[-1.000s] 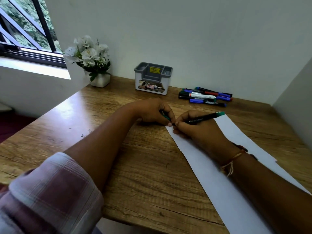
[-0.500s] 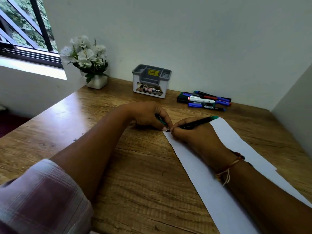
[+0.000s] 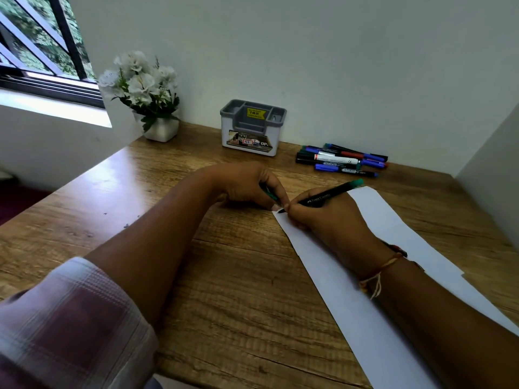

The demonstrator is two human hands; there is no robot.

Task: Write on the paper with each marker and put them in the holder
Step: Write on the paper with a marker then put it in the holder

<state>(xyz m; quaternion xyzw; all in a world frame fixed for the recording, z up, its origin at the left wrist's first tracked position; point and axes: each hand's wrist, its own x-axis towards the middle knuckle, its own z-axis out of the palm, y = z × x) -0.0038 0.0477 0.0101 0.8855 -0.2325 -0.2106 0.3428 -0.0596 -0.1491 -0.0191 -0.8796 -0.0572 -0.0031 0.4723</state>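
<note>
My right hand (image 3: 328,223) grips a black marker with a green end (image 3: 331,192), its tip touching the far left corner of the white paper (image 3: 351,304). My left hand (image 3: 247,186) rests on the table beside that corner, closed on the marker's green cap (image 3: 270,192). A pile of several markers (image 3: 341,160), blue, red, black and green, lies near the back wall. The grey and white holder (image 3: 250,127) stands to the left of the pile; no marker shows in it.
A white pot of white flowers (image 3: 146,96) stands at the table's back left corner, by a window. A side wall (image 3: 491,164) closes the right end of the wooden table (image 3: 238,276). The table's near edge runs under my forearms.
The marker tip has settled onto the paper's corner. Both hands stay close together in about the same place; the view has shifted slightly.
</note>
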